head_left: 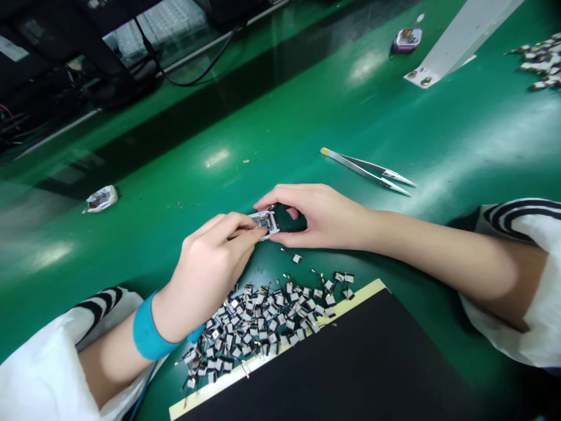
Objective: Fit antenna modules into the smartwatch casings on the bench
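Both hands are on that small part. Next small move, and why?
Probably keep the small silver-framed part pinched in the left hand and free the right hand to take the steel tweezers. They lie just beyond that hand, and the part looks too tiny for bare fingers to work on precisely, like the pile of small wired pieces.

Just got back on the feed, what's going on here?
A person holds a small metal-framed component between both hands: the left hand pinches one side, and the right hand grips the other. A pile of small wired parts lies beside them on the green bench, with tweezers lying beyond the right hand.
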